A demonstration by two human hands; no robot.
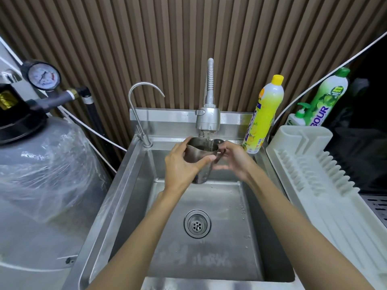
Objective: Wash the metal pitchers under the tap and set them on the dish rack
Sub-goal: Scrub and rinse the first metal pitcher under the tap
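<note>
One metal pitcher (199, 160) is held above the sink (270, 227), near the back wall of the basin, roughly upright with its open mouth directly under the spray tap (208, 119). Water runs from the tap head into the pitcher mouth.

Left hand (180, 167): grip wrapped around the pitcher body from the left side. Thumb lies across the near face of the body, fingers curl round the far side near the rim. Grip is closed on the body, in full contact.

Right hand (234, 162): grip closed at the handle side of the pitcher, on its right. Fingers pinch or hook the handle; exact finger placement is blurred, so whether they pass through the handle loop cannot be told. Palm sits just beside the pitcher wall.

Pitcher hangs between the two hands, clear of the sink floor. The drain (197, 223) is below and nearer the front edge of the basin, well apart from the pitcher.

Surroundings: a thin gooseneck faucet (142, 114) stands at the back left corner of the sink. A yellow detergent bottle (263, 116) stands at the back right corner, just beside the right hand. The white dish rack (314, 181) sits along the right edge of the sink; nothing is visible on its prongs. A green bottle (328, 97) and a small pump bottle (297, 118) stand behind the rack. A plastic-wrapped grey tank (41, 164) with a pressure gauge (41, 76) stands to the left of the sink.
</note>
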